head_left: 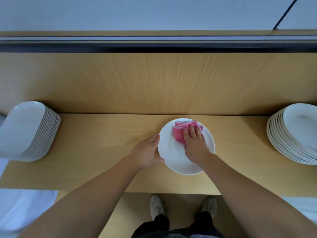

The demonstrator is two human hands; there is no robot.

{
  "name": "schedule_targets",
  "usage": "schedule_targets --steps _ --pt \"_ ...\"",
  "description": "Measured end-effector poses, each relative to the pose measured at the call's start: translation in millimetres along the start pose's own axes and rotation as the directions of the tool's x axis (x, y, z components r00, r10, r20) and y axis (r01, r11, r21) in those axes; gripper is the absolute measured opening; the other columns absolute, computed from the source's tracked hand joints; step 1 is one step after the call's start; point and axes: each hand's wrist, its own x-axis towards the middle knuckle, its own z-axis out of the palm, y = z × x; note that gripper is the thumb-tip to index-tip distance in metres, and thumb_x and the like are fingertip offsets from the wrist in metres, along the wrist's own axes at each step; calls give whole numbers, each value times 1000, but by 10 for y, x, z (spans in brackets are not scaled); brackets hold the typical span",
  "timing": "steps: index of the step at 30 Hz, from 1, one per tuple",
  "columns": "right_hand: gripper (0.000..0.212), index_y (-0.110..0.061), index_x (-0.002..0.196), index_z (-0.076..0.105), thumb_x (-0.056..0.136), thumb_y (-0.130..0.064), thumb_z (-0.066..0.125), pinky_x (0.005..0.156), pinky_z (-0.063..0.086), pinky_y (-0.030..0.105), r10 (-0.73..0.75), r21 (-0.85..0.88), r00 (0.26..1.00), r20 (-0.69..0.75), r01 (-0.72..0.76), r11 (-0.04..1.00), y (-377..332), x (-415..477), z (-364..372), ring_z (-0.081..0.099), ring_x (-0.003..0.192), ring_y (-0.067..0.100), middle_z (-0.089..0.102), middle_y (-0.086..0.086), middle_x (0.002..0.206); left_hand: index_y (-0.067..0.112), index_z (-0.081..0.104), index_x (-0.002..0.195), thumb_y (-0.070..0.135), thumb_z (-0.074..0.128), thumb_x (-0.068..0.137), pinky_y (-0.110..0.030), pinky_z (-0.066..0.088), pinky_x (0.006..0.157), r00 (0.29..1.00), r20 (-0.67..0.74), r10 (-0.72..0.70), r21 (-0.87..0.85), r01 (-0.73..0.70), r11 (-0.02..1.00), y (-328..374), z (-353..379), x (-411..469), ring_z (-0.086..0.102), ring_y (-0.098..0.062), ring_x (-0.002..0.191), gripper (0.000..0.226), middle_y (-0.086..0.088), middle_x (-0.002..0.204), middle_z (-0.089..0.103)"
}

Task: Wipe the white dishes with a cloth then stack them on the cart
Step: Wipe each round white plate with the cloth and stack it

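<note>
A single white plate [173, 157] lies flat on the wooden table [103, 143] in front of me. A folded pink cloth [178, 133] sits on the plate's far half. My right hand [194, 143] presses flat on the cloth, fingers straight and pointing away from me. My left hand [148, 152] grips the plate's left rim, thumb on the near edge and fingers along the side.
A tall stack of white dishes [29, 133] stands at the table's left end. Another stack of white plates [295, 134] stands at the right end. A wooden panel [154, 83] rises behind the table. My feet show below the near edge.
</note>
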Motion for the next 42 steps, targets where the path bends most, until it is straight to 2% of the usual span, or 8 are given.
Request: schedule_targets --steps 13,16,20,24,27,32,37,42 --pt "70 -19 154 -3 98 -39 33 117 5 56 -46 25 999 6 46 999 -485 123 -20 -6 146 43 -6 9 162 14 16 152 43 57 91 -12 14 107 993 -46 109 -36 -110 993 -9 -88 45 15 -8 145 79 6 160 12" --pt "68 -21 155 0 94 -48 10 118 2 52 -160 -16 987 35 160 987 -458 42 58 -9 147 38 -2 6 163 13 18 152 44 61 89 -12 12 109 994 -57 96 -37 -98 994 -28 -69 70 15 -8 145 82 4 160 14" --pt "88 -23 156 2 77 -55 -17 120 -2 48 -301 -37 951 66 304 952 -403 -157 154 -11 149 32 2 2 164 12 28 149 43 66 85 -10 13 107 991 -64 116 -55 -120 991 -7 -92 98 21 -11 144 81 1 158 21" --pt "85 -27 155 0 80 -61 -16 120 -6 45 -340 0 936 87 341 940 -359 -286 161 -15 148 27 1 -1 163 18 22 152 49 70 79 -25 21 113 993 -86 81 19 -80 997 13 -118 138 17 -14 145 92 3 161 7" --pt "88 -27 155 3 82 -71 -16 121 -4 45 -353 30 931 92 352 935 -353 -282 109 -13 149 26 3 0 163 15 14 153 49 60 87 -20 4 114 985 -12 170 140 -167 976 27 -160 183 6 -12 147 87 1 161 1" --pt "90 -28 156 6 79 -67 -17 121 0 44 -398 18 911 104 399 917 -269 -398 110 -10 149 27 5 -1 163 10 15 152 50 54 90 -20 1 115 978 58 198 196 -206 959 -33 -160 214 3 -12 147 83 -1 161 -1" --pt "62 -30 154 14 98 -57 12 122 -3 35 -428 53 886 177 426 903 19 -663 64 -6 150 18 10 -8 162 10 13 152 55 53 89 -23 -2 115 972 91 218 240 -234 942 -84 -188 260 -1 -16 148 87 0 161 -2" --pt "84 -34 151 25 84 -68 -11 122 5 35 -433 31 875 215 437 899 179 -725 -11 8 150 16 27 -14 157 9 18 152 58 52 88 -28 -2 118 965 90 245 331 -261 907 -67 -207 279 -3 -17 148 87 -3 161 2"
